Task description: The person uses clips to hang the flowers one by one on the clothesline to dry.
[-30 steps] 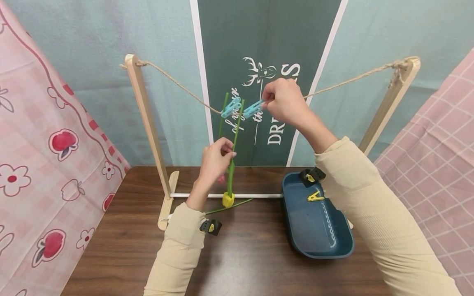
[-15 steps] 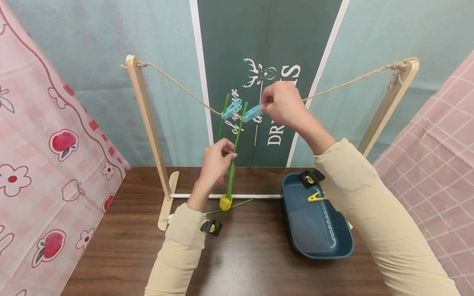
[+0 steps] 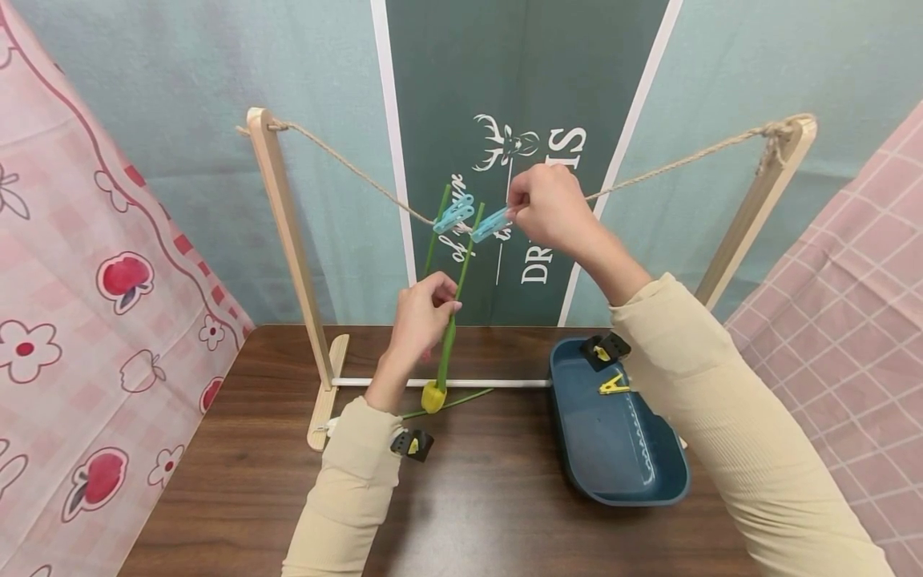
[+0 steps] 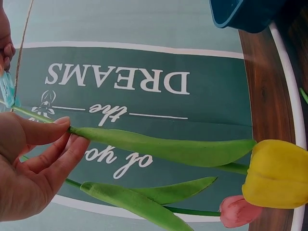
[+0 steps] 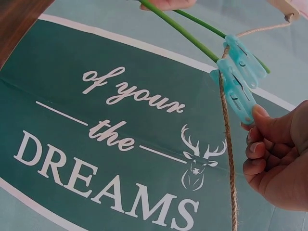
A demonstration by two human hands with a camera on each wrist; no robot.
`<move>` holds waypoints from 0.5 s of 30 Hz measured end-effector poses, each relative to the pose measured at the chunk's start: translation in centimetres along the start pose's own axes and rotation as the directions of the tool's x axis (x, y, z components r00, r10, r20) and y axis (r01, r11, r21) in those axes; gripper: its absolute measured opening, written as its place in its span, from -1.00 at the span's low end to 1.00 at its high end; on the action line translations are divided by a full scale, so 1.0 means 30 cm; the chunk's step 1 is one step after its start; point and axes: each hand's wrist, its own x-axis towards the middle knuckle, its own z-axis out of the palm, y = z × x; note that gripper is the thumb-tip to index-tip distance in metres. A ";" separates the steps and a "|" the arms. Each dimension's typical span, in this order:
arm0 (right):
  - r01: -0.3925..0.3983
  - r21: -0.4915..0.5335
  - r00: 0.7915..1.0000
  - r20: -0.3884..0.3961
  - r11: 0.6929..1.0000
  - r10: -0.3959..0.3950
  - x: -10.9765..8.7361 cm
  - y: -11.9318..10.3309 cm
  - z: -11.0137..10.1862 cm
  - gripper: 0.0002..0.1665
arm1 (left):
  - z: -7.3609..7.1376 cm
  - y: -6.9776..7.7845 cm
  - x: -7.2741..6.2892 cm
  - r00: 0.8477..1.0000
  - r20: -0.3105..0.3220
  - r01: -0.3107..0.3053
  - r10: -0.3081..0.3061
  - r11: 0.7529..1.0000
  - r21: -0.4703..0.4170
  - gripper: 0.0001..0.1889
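Note:
A yellow tulip (image 3: 433, 397) hangs head down, its green stem pinched by my left hand (image 3: 425, 312) between thumb and fingers. My right hand (image 3: 551, 204) pinches the tail of a light-blue clothespin (image 5: 236, 91), whose jaws are at the rope (image 5: 228, 144) and the upper part of that stem. Beside it, a second light-blue clothespin (image 5: 250, 65) clips another stem to the rope. That stem belongs to a pink tulip (image 4: 235, 211), which hangs behind the yellow one, largely hidden by my left hand in the head view.
The sagging rope runs between two wooden posts (image 3: 284, 248), joined low down by a white rod (image 3: 519, 383). A blue bin (image 3: 598, 457) on the right holds a yellow clothespin (image 3: 614, 385). Another green stem (image 3: 469, 397) lies on the brown table (image 3: 490, 513), partly behind my left wrist.
The yellow bloom has swung slightly left and down, while its stem's tip has shifted a little right. My right hand and its clothespin have sunk slightly; the left hand is nearly still.

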 end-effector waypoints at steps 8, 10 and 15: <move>-0.018 0.003 1.000 0.015 1.000 0.018 -0.001 0.003 0.004 -0.86 | -0.002 0.002 0.000 1.000 0.007 0.014 -0.014 1.000 0.008 -0.91; -0.028 0.009 0.999 0.029 1.000 0.028 -0.002 0.004 0.003 -0.86 | -0.002 0.002 -0.001 1.000 0.009 0.018 -0.018 1.000 0.012 -0.91; -0.047 0.014 0.997 0.056 0.999 0.046 -0.003 0.001 -0.002 -0.85 | -0.001 0.001 0.000 1.000 0.011 0.022 -0.022 1.000 0.021 -0.91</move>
